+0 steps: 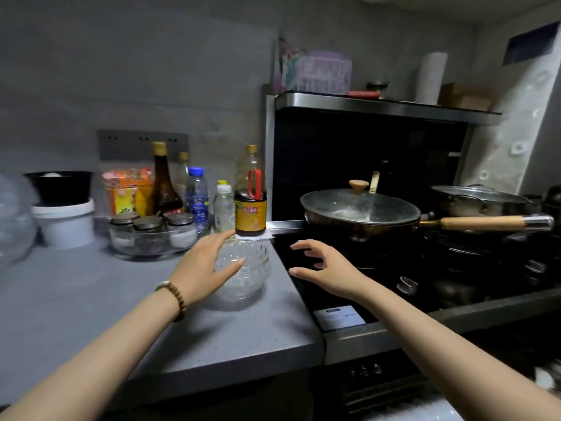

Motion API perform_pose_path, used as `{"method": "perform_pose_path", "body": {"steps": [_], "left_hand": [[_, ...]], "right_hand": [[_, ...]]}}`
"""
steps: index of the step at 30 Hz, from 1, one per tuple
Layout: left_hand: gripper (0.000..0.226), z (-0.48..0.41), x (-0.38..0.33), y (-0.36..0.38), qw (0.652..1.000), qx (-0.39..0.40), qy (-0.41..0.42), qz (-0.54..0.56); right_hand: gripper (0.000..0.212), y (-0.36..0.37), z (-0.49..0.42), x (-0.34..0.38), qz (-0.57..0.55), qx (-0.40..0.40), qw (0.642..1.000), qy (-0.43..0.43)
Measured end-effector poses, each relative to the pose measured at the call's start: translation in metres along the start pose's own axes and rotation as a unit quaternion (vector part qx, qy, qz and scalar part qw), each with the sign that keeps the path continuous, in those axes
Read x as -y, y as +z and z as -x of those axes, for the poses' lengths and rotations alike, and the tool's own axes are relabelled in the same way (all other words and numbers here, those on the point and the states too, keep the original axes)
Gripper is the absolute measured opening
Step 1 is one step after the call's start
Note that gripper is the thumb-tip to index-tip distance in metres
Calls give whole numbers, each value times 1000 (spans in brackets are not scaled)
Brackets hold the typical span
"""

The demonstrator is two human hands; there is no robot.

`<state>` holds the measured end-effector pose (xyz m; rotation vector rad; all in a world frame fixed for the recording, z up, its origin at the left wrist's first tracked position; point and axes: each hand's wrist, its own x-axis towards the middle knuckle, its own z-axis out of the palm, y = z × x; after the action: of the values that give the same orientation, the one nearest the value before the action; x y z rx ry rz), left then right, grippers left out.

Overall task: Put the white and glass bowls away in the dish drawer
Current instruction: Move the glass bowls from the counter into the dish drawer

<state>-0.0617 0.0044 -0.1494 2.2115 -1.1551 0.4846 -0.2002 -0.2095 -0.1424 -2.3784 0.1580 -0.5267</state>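
Cut-glass bowl (243, 270), upright, empty, on grey counter nr stove edge

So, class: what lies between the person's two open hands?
In the head view, the glass bowl sits between the left hand and right hand.

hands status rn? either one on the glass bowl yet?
Left hand: open, fingers spread at the near side of the glass bowl; no grip visible.
Right hand: open, empty, over the stove edge, apart from the bowl.

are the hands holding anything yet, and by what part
Nothing is held. The left hand is open beside the clear patterned glass bowl; the right hand is open, off it.
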Motion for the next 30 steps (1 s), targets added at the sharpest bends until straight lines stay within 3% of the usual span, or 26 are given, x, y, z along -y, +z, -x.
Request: {"method": "perform_pose_path", "body": {"steps": [5,10,13,16,20,24,30], "left_hand": [[78,10,36,4,997,39,-67,24],[92,11,45,20,976,61,-117,176],[85,7,47,29,960,75,-130,237],[77,5,49,31,957,67,-127,252],[99,1,55,38,967,65,-115,219],[111,1,52,41,959,51,-114,256],[111,1,52,44,954,27,-130,268]], "right_hand": [[52,34,-25,8,-9,14,1000,-9],[46,57,-43,10,-12,25,999,-16],[37,65,-50,9,-12,28,999,-24],[30,71,-53,8,3,17,1000,-25],[29,75,-54,6,24,-4,999,-30],[28,77,-56,8,41,-12,999,-26],[26,80,-51,12,15,-22,999,-25]]}}
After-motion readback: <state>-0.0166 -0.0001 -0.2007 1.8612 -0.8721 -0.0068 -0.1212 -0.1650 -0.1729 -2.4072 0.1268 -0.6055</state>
